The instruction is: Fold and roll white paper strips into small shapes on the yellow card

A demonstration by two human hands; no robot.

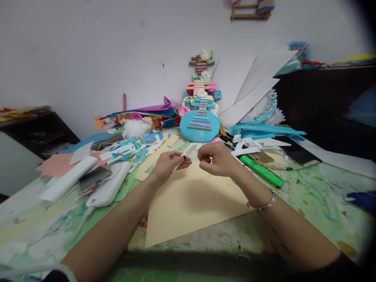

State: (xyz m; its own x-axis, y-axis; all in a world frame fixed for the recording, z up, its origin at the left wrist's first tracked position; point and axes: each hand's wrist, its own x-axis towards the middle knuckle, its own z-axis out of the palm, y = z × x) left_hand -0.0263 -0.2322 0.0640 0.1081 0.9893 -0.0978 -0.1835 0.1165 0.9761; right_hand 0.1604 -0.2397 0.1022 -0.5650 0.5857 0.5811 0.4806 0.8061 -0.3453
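My left hand (168, 166) pinches a narrow white paper strip (189, 149) between thumb and fingers; the strip sticks out up and to the right. A small dark spot shows at the thumb's tip; I cannot tell what it is. Close by on the right, my right hand (216, 158) is closed with its fingers curled in, and whatever they hold is hidden. Both hands hover over a pale yellow sheet (182, 215) lying on the table. Behind them stands a round blue paper instrument (199, 135) with strings and coloured bars.
Paper scraps (129, 149) and a white power strip (108, 184) lie to the left, a phone (94, 178) beside it. On the right are a green cutter (261, 171) and a black phone (298, 150). White sheets (235, 76) lean on the wall.
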